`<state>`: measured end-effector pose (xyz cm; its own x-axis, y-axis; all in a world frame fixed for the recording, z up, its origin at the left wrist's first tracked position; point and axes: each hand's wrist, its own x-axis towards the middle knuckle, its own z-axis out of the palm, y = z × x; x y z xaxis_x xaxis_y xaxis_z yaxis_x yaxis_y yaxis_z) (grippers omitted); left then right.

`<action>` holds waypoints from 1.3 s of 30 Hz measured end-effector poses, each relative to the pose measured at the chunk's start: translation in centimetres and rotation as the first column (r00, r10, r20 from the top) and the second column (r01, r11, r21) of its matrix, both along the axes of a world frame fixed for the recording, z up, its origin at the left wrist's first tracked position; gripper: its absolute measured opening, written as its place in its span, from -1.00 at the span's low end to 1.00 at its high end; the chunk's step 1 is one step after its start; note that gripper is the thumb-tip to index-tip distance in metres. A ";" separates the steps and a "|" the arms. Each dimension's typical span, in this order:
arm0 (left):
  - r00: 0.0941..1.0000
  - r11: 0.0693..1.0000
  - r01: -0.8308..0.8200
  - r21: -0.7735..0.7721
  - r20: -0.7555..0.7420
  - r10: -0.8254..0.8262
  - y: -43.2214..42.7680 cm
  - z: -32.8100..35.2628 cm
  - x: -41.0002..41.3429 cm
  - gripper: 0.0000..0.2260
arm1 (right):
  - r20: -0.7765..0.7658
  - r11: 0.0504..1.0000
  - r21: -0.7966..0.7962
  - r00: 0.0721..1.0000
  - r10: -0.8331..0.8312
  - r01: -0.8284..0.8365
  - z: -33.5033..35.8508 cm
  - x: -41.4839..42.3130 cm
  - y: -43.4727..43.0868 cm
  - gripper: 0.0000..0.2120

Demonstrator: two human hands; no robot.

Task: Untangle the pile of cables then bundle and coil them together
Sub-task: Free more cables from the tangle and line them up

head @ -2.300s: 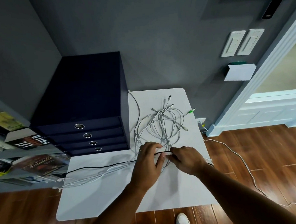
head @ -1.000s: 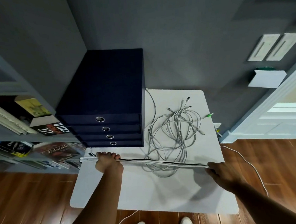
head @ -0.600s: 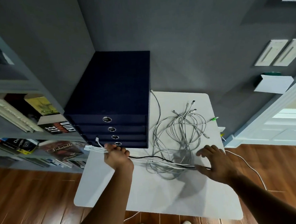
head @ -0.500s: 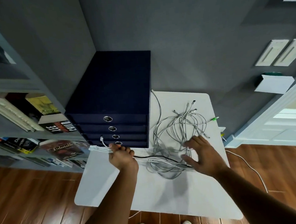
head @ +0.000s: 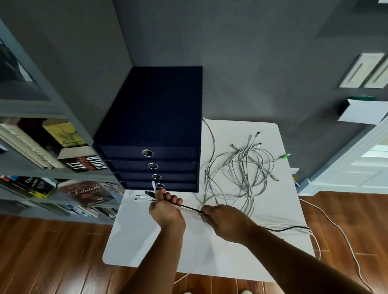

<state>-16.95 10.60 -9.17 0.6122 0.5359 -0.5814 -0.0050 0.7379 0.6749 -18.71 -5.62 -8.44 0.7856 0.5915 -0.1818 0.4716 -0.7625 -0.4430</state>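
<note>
Fingers (head: 172,197) curled: left hand (head: 166,211) + right hand (head: 227,222) grip cable bundle (head: 191,209) | tangle (head: 240,171) on table (head: 137,241)

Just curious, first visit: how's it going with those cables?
Left hand, right hand both gripping one cable bundle. Tangled pile beyond, on table. Drawer box near left hand.

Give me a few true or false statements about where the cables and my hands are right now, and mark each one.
1. The left hand and the right hand both grip the same cable bundle. True.
2. The bundle holds only white cables. False: one black cable runs among the white ones.
3. The loose tangle lies on the floor. False: it lies on the white table, beside the drawer box.
4. The drawer box has four drawers. True.
</note>
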 end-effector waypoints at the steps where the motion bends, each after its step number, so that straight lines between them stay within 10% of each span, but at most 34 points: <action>1: 1.000 1.000 0.021 0.004 0.001 -0.021 0.2 -0.1 -0.1 -0.73 | -0.004 1.000 -0.003 1.000 -0.001 0.001 -0.2 0.0 -0.5 -0.74; 9: 0.968 0.950 0.241 0.196 0.014 -0.249 -2.3 0.6 -1.1 -0.76 | -0.267 0.991 0.076 0.960 -0.087 0.111 0.6 -0.1 -2.0 -0.83; 14: 0.925 0.864 0.330 0.380 0.054 -0.377 -4.7 1.0 -2.4 -0.74 | -0.363 0.767 0.435 0.871 -0.331 0.472 3.7 2.4 -1.1 -0.78; 33: 0.648 0.502 0.669 0.548 -0.100 -0.755 -5.9 2.3 -1.7 -0.61 | -0.578 0.454 0.586 0.739 -0.346 0.671 6.0 5.0 -1.5 -0.82; 39: 0.596 0.395 0.681 0.616 -0.154 -0.788 -6.0 2.4 -1.2 -0.56 | -0.432 0.637 0.582 0.856 -0.285 0.505 6.6 5.2 -1.9 -0.75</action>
